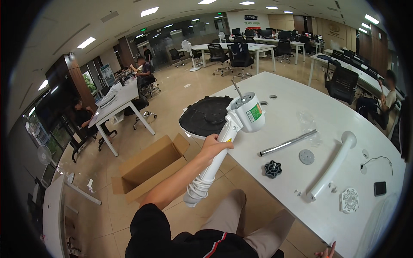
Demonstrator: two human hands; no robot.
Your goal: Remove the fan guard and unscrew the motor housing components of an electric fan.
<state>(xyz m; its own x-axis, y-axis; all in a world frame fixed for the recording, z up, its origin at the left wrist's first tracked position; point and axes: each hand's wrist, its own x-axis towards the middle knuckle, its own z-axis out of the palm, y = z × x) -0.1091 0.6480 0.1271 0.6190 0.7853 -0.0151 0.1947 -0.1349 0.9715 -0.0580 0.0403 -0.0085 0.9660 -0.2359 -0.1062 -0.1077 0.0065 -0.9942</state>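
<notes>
My left hand (214,147) is closed around the white neck of a fan motor unit (254,121). The unit is tilted up to the right, its motor housing and metal shaft over the table edge, a white cord (198,188) coiled at its lower end. My right hand (328,251) shows only in part by the table's near edge; its fingers are apart with nothing seen in them. Lying on the white table (297,189) are a black round base (202,116), a chrome tube (288,142), a black star-shaped knob (272,169) and a grey disc (306,157).
A white curved tube (333,165), a white round grille (349,200), small screws (297,193) and a black square item (380,188) are at the table's right. Below on the floor stands an open cardboard box (150,165). Other people sit at desks farther off.
</notes>
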